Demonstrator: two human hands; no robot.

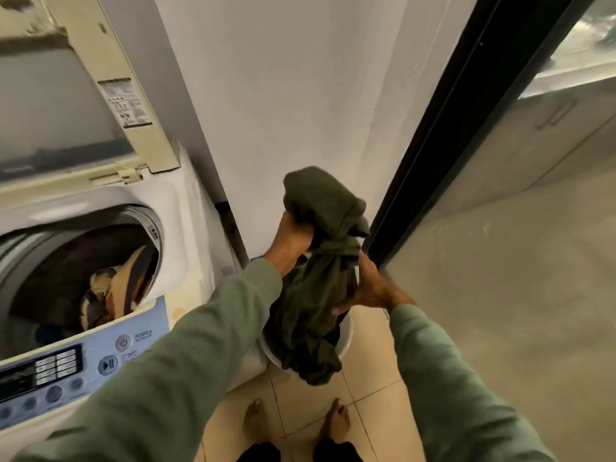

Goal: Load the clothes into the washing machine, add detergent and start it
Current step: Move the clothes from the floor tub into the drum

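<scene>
Both hands are on the dark green garment now. The left hand is clenched around its bunched upper part, and the right hand is gripping lower down its side. The garment is held up above the white basket, which stands on the tiled floor between the washing machine's right side and the dark door frame. Its tail hangs down past the basket's front rim.

The washing machine has its lid up and clothes already lie heaped in the drum.

Where could this slip? That long tail is the worry: swung left toward the drum, it could catch the basket rim and tip it, or drag across the control panel at the machine's front edge and press a button early. A loose end draped over the drum's rim would also foul the lid. More dark fabric seems to sit in the basket, though the garment hides most of it.
</scene>
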